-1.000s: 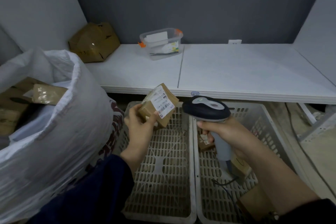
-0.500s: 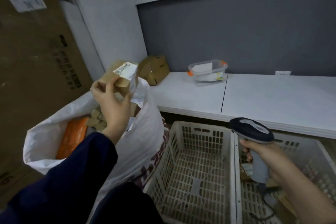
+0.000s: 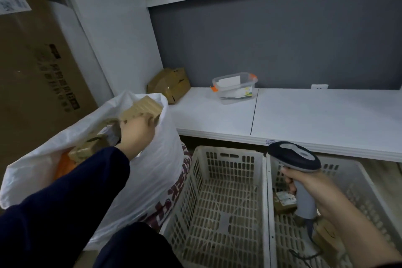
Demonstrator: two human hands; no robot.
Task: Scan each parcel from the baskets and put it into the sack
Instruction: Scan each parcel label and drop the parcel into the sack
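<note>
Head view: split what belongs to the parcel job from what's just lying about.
In the job: left hand, parcel, sack, right hand, scanner, left basket, right basket with remaining parcels.
Lying about: clear tub, crumpled package, large carton.

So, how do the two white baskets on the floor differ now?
The left basket shows only its bare slotted floor; the right basket holds small brown parcels. The left basket is in plain view; the right basket is partly hidden behind the right hand that grips the scanner. Both are white slotted plastic, standing side by side below the white shelf.
</note>
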